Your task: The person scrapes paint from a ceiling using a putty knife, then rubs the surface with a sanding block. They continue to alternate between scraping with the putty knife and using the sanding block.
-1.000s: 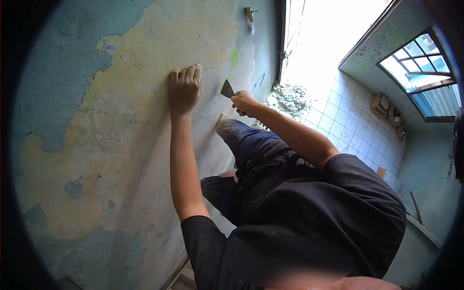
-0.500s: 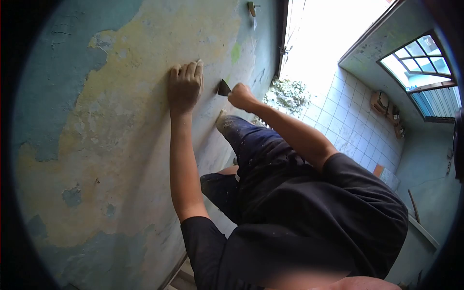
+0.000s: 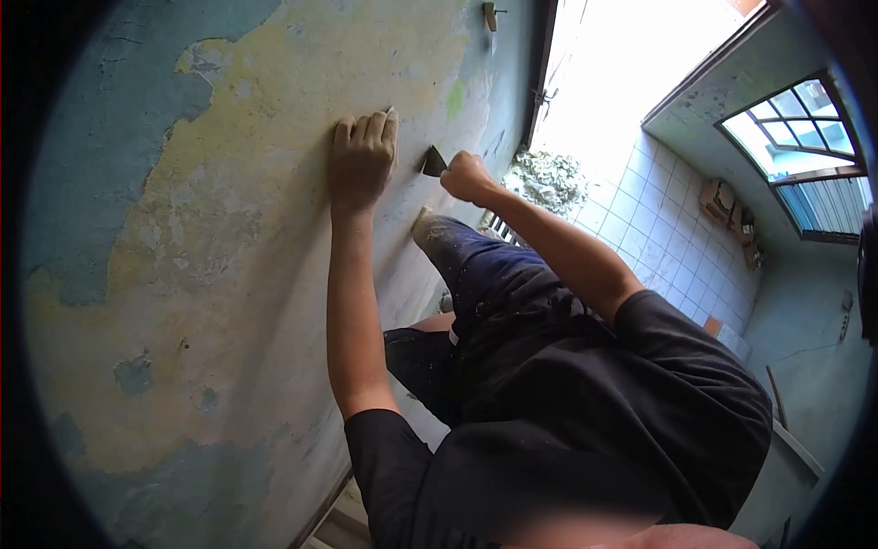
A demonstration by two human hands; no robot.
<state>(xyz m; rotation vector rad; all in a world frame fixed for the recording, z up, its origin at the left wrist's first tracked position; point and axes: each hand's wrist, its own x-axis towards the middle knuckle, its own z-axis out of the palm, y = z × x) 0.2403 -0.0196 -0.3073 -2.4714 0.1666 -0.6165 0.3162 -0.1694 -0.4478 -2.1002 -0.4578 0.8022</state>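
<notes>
Left hand [image 3: 362,163] lies flat on the peeling blue-and-yellow plaster wall [image 3: 210,229]; beside it, right hand [image 3: 468,177] has its grip closed around a dark metal scraper [image 3: 433,163].

No legible text, label, brand, number or sign is showing on the peeling wall [image 3: 210,238], the scraper [image 3: 432,163] or the floor tiles [image 3: 677,229].

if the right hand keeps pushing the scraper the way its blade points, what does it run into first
Most likely the wall itself: the right hand aims the scraper at the plaster just beside the left hand, though depth is hard to judge.
</notes>
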